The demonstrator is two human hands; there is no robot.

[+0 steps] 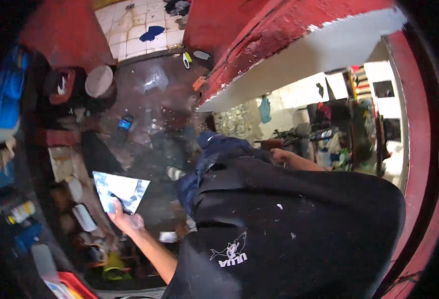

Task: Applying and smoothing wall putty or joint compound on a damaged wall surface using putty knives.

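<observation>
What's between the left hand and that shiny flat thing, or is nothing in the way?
Nothing visible is in the way: the left hand already holds the shiny flat sheet near its lower edge.

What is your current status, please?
Left hand holds shiny panel. Right hand beside shirt, grip unclear. Shirt blocks much of the view.
</observation>
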